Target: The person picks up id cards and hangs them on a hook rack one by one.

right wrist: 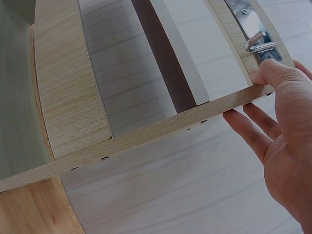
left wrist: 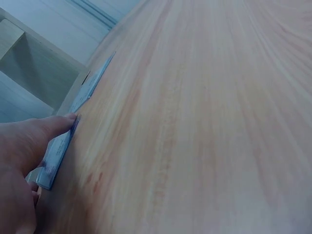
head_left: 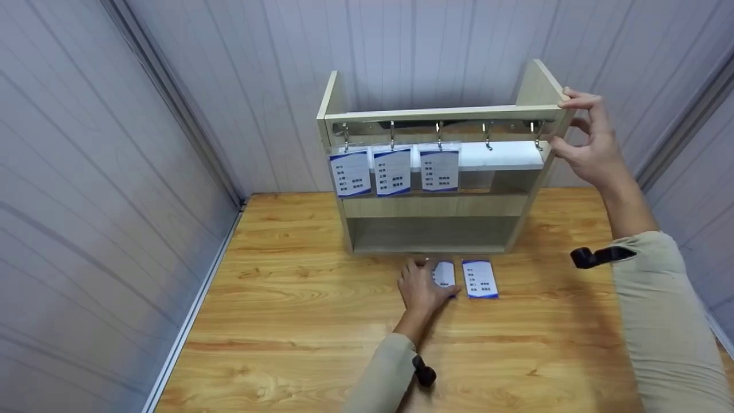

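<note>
My left hand is on the table, thumb and fingers spanning a name badge and gripping it at its edges. In the left wrist view the thumb touches one end of that badge. Just to its right lies a second name badge, flat. With my right hand I hold the right side panel of a wooden shelf, thumb in front and fingers behind. Three badges hang from the shelf's hook rail: a left one, a middle one and a right one.
Two hooks on the right, one of them a bare hook, carry no badge. The shelf stands upright on the wooden table, close to the panelled back wall. Another wall borders the table on the left.
</note>
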Demonstrator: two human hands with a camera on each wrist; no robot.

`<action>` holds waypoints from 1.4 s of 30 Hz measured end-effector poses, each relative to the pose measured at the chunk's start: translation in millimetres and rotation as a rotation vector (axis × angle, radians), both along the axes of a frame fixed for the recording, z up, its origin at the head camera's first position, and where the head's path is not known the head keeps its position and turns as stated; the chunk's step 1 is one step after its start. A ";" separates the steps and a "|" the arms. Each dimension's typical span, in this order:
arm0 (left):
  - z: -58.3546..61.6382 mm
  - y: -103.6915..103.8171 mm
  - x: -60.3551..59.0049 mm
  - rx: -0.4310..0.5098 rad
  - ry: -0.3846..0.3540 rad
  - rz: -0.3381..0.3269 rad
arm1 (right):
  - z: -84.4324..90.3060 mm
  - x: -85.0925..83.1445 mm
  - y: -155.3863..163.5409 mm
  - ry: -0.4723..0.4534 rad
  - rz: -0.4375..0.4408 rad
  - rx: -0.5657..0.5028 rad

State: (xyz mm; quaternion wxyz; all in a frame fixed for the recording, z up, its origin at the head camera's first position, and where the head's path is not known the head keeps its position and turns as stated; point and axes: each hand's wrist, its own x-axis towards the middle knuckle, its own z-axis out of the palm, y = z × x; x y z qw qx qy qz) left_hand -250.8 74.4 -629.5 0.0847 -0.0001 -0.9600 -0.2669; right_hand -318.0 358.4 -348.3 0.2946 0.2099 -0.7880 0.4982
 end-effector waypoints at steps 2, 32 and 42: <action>5.1 -1.8 0.8 -0.003 -0.031 -0.014 | -0.2 0.0 0.2 0.000 -0.003 0.000; 29.8 -20.0 -3.4 -0.044 -0.149 -0.212 | -0.8 -0.3 0.8 -0.009 -0.012 0.008; 11.4 -22.6 -12.2 0.116 -0.139 -0.262 | -0.5 -0.4 0.0 -0.005 -0.010 0.006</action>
